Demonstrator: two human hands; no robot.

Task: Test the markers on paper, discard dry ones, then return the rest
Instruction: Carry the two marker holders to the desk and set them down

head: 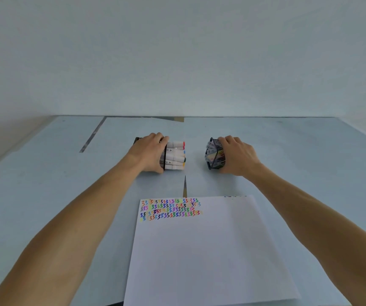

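- Head view shows the left hand [150, 151] with its fingers [158, 138] curled over the top of a black mesh holder [162, 159] that lies on its side; the thumb sits low at the near edge, so the hand wraps round the holder.
- Markers [176, 155], white-barrelled with coloured end caps, stick out of that holder's mouth toward the right, their long axes running left to right across the table [45, 173], pointing at the other hand.
- The right hand [238, 156] curls its fingers [227, 140] round a second mesh holder [214, 153], tipped so its mouth faces left; what it holds inside is blurred, though some pale barrels seem to show.
- The two holders face each other mouth to mouth, near but apart, with bare table between them.
- The paper [204, 250] lies nearer the person, centred between the forearms, with rows of coloured test squiggles [170, 209] across its top left corner.
- Judgement: with many marks already made, testing looks well advanced; the markers' exposed ends are closest to the right hand, which would have to let go of its holder to draw one out along its axis.
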